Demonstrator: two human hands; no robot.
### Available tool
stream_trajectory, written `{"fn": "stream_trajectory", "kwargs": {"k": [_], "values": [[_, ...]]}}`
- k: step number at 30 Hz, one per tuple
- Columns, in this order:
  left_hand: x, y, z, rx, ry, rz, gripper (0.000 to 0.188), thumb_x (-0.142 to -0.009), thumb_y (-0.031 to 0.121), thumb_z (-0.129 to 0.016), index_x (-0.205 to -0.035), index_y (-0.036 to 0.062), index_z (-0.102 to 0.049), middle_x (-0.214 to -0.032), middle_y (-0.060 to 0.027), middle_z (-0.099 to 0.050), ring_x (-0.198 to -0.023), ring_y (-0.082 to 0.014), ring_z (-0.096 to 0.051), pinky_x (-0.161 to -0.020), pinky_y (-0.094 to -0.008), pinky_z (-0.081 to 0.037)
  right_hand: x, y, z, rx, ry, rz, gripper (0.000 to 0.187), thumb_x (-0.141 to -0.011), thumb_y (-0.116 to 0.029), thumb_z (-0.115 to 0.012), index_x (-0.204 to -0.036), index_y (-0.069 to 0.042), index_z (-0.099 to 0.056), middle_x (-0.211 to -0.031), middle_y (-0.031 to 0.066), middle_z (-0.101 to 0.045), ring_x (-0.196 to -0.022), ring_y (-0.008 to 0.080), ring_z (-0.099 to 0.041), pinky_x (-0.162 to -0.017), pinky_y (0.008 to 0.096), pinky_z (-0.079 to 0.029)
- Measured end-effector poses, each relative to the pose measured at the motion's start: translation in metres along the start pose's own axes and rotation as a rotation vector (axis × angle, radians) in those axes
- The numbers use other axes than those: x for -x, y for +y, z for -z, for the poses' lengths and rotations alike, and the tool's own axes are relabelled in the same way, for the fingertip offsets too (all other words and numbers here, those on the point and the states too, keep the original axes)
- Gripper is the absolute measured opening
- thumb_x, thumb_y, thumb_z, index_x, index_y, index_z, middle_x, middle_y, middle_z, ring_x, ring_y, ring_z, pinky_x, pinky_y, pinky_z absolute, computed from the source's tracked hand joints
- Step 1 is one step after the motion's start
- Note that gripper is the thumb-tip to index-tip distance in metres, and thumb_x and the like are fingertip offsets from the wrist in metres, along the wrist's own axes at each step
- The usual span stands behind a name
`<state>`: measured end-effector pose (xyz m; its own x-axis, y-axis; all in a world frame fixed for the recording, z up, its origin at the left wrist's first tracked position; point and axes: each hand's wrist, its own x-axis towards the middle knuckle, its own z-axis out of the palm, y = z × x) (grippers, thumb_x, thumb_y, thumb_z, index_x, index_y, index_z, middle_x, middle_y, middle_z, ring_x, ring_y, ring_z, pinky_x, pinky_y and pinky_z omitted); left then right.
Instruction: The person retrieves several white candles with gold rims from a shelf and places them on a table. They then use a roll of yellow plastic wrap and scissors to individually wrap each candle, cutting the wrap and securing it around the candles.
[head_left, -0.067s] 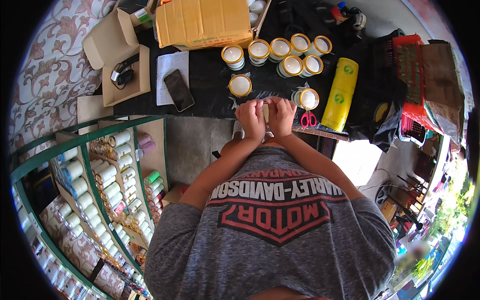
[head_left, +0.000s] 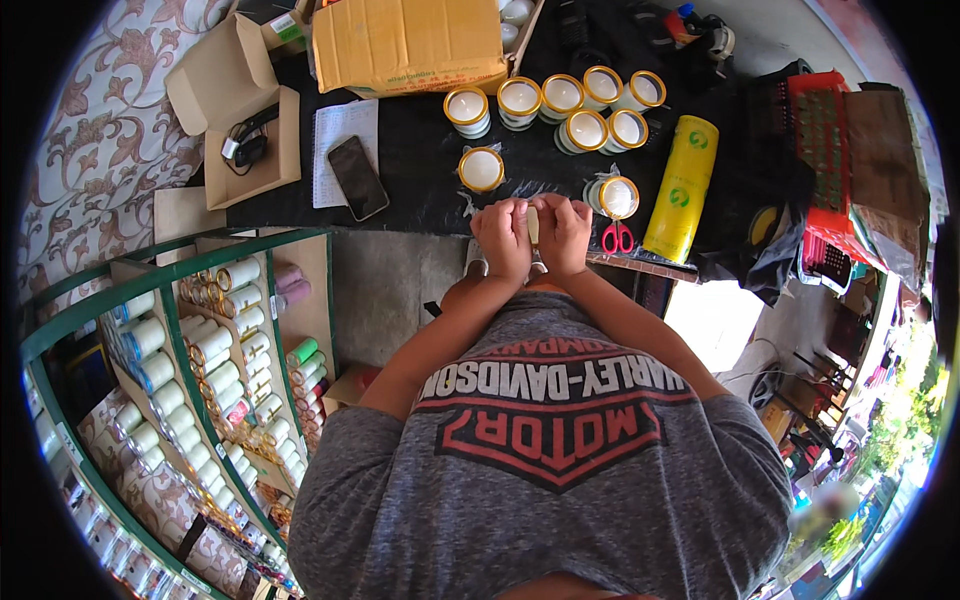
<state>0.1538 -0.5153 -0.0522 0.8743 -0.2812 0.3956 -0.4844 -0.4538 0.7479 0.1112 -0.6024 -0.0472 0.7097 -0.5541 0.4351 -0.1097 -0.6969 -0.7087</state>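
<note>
At the near edge of the black-covered table, my left hand (head_left: 503,238) and my right hand (head_left: 562,232) are side by side, fingers curled in and thumbs close together. A narrow cream-coloured piece (head_left: 532,229) shows in the gap between them; its kind is hidden by the fingers. Just beyond my left hand stands a round, white-topped container with a gold rim (head_left: 481,169). A similar gold-rimmed container (head_left: 618,198) sits right of my right hand, with clear plastic around it. Close by, red-handled scissors (head_left: 617,238) lie at the table edge.
Several more gold-rimmed containers (head_left: 562,94) stand farther back. On the right lies a yellow plastic roll (head_left: 682,188). Leftward are a phone (head_left: 358,179) on a notebook (head_left: 331,130), an open cardboard box (head_left: 290,150) and a larger carton (head_left: 408,40). A green-framed rack (head_left: 180,350) holds many spools.
The fingers of my right hand have shifted slightly. Both hands stay together at the same place by the table edge.
</note>
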Motion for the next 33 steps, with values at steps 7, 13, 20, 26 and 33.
{"fn": "stream_trajectory", "kwargs": {"k": [7, 13, 20, 26, 33], "values": [[0.003, 0.019, 0.010, 0.271, -0.039, 0.192, 0.015, -0.096, 0.018, -0.053, -0.097, 0.0031, -0.056, -0.087, -0.0124, -0.065, -0.072, -0.0279, -0.064, -0.063, -0.0359, -0.050, 0.000, -0.023, 0.020, -0.216, -0.108, -0.279, 0.007, -0.089, -0.012, -0.062, -0.092, -0.006, -0.058, -0.072, 0.0136, -0.064, -0.057, 0.0294, -0.061, -0.050, 0.0351, -0.047], [0.022, 0.012, 0.010, 0.198, -0.078, 0.197, 0.015, -0.097, 0.019, -0.053, -0.098, 0.0048, -0.057, -0.085, -0.0127, -0.066, -0.068, -0.0263, -0.066, -0.058, -0.0327, -0.050, 0.020, 0.003, 0.019, -0.176, -0.133, -0.229, 0.007, -0.090, -0.013, -0.062, -0.093, -0.008, -0.058, -0.068, 0.0130, -0.063, -0.056, 0.0266, -0.063, -0.051, 0.0326, -0.048], [0.038, 0.000, 0.005, 0.045, -0.064, 0.176, 0.015, -0.096, 0.018, -0.054, -0.100, 0.0053, -0.059, -0.091, -0.0112, -0.068, -0.072, -0.0272, -0.067, -0.060, -0.0328, -0.051, 0.022, 0.027, 0.018, -0.171, -0.163, -0.194, 0.005, -0.090, -0.010, -0.060, -0.094, -0.010, -0.058, -0.069, 0.0119, -0.064, -0.059, 0.0271, -0.065, -0.051, 0.0332, -0.048], [0.034, -0.010, 0.003, -0.036, 0.048, 0.107, 0.010, -0.092, 0.018, -0.060, -0.096, 0.0091, -0.063, -0.087, -0.0086, -0.069, -0.071, -0.0248, -0.067, -0.060, -0.0302, -0.052, 0.018, 0.037, 0.008, -0.201, -0.149, -0.111, 0.005, -0.089, -0.008, -0.060, -0.093, -0.010, -0.057, -0.073, 0.0114, -0.064, -0.061, 0.0274, -0.064, -0.051, 0.0336, -0.048], [0.031, -0.020, -0.001, 0.020, 0.114, 0.097, 0.014, -0.093, 0.016, -0.058, -0.099, 0.0053, -0.065, -0.092, -0.0095, -0.070, -0.080, -0.0246, -0.069, -0.068, -0.0306, -0.054, 0.006, 0.042, 0.004, -0.314, -0.199, -0.044, 0.007, -0.088, 0.000, -0.057, -0.093, -0.005, -0.057, -0.084, 0.0102, -0.065, -0.075, 0.0275, -0.064, -0.062, 0.0310, -0.050]]}}
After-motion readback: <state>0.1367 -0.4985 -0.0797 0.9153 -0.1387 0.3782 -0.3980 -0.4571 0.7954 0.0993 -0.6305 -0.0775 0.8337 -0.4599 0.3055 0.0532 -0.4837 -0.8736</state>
